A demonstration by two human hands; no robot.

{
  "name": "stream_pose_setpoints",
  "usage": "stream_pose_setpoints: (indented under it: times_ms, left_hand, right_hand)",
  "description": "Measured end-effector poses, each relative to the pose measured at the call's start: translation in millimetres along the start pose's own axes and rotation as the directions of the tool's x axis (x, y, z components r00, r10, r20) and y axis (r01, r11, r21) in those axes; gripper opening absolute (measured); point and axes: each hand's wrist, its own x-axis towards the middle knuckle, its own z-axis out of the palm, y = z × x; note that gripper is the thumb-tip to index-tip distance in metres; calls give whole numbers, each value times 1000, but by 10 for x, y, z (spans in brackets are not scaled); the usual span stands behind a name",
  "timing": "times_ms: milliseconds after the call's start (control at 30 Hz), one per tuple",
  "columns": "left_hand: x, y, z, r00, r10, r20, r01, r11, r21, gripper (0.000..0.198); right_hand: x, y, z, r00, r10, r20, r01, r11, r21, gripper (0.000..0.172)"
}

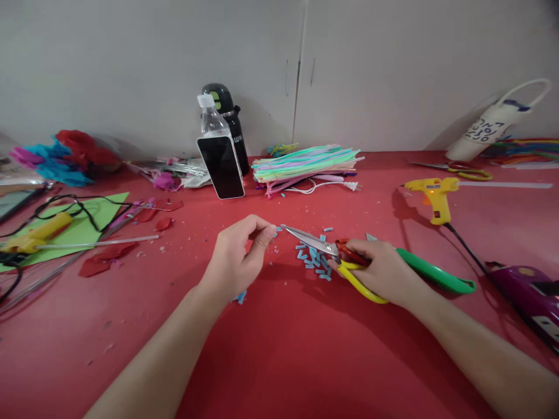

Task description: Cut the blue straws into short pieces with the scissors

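My left hand [239,253] is closed in a pinch on a short blue pipe cleaner piece [282,227], most of which is hidden by the fingertips. In my right hand [386,270] are scissors [314,240] with red and yellow handles; their blade tips reach close to the pinching fingers. Beneath the blades lies a loose pile of small blue pipe cleaner cuttings [315,256]. A few more blue bits [240,297] rest under my left wrist. Behind my right hand shows a green-handled tool [434,272], its metal end partly covered.
A phone [222,167] leans on bottles, beside a bundle of pastel pipe cleaners [305,163]. A yellow glue gun [434,195] stands at right near a purple power strip [526,294]. Another glue gun [37,235] lies on green paper [96,224] at left, among red scraps [107,260].
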Motion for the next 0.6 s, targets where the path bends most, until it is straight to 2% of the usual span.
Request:
stream_pose_setpoints:
  times_ms: [133, 267, 600]
  left_hand:
    - [4, 0, -4, 1000, 10, 0, -10, 1000, 20, 19]
    - [5, -5, -8, 1000, 8, -6, -8, 1000, 29, 18]
    - [-1, -1, -12, 1000, -2, 9, 2, 1000, 15, 20]
  right_hand:
    - [-16, -46, -17, 1000, 11, -23, -11, 1000, 8, 37]
    - [-25, -43, -20, 1000, 15, 7, -15, 1000, 25, 32]
    - [-13, -34, -14, 1000, 13, 23, -13, 1000, -14, 37]
